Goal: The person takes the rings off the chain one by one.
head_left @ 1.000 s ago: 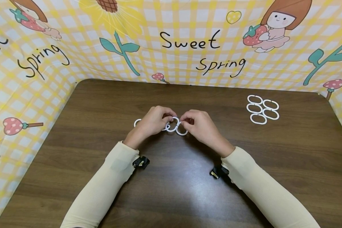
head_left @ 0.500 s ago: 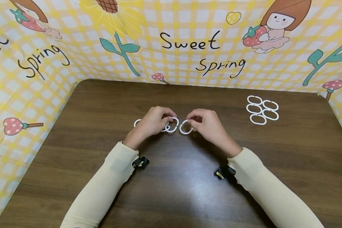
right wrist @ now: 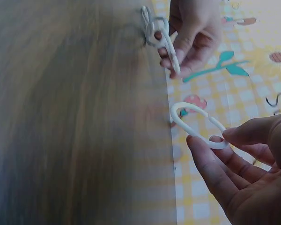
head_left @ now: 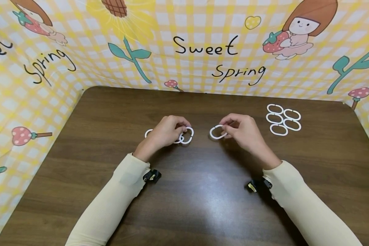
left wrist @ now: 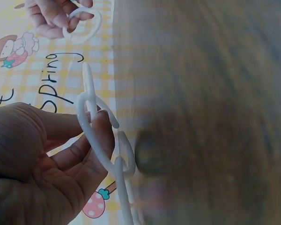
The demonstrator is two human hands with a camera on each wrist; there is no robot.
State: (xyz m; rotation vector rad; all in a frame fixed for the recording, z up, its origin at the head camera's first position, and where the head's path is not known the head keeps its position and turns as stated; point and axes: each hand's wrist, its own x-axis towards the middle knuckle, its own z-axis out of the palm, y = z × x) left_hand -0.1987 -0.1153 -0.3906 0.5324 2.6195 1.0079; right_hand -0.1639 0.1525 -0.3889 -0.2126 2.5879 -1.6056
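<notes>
My left hand (head_left: 166, 131) pinches a short chain of white oval plastic links (left wrist: 96, 136) between thumb and fingers. One end link (head_left: 189, 135) sticks out to the right of the fingertips, and another link (head_left: 147, 132) shows on the left behind the hand. To the right, my right hand (head_left: 241, 131) pinches a single white link (right wrist: 192, 122) by one end. This link has a small gap in its side and stands apart from the chain, tilted in the fingers. In the right wrist view, the chain (right wrist: 161, 35) hangs from the left hand beyond the single link.
Several loose white links (head_left: 278, 118) lie grouped at the back right of the brown wooden table (head_left: 203, 205). A yellow checked cloth (head_left: 203, 20) with printed figures stands along the back and left side. A small black wrist camera (head_left: 153, 175) sits on the left sleeve.
My right hand has drawn its link off the chain's end and moved it to the right, away from the left hand. The left hand has stayed in place with the chain.
</notes>
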